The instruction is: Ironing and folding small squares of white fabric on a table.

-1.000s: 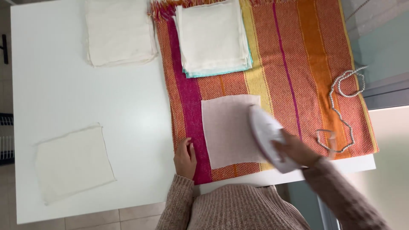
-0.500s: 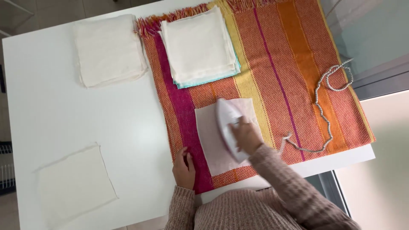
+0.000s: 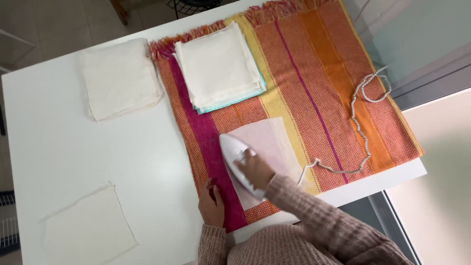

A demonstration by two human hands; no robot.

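Observation:
My right hand (image 3: 256, 171) grips the handle of a white iron (image 3: 237, 162) that lies flat on the left part of a thin pale pink cloth square (image 3: 269, 145). That square rests on a striped orange, yellow and magenta woven cloth (image 3: 314, 83). My left hand (image 3: 212, 202) presses flat on the magenta stripe at the woven cloth's near left corner, just left of the pink square. The iron's grey braided cord (image 3: 360, 125) trails rightward over the woven cloth.
A stack of cream squares with a teal one at the bottom (image 3: 218, 66) sits on the woven cloth's far left. Another cream stack (image 3: 119, 78) and one single cream square (image 3: 87, 225) lie on the white table (image 3: 98, 147). The table's right edge meets a window sill.
The iron has slid left across the pink square, from its right edge to its left part. Its cord followed. My left hand stayed put. The view has tilted slightly.

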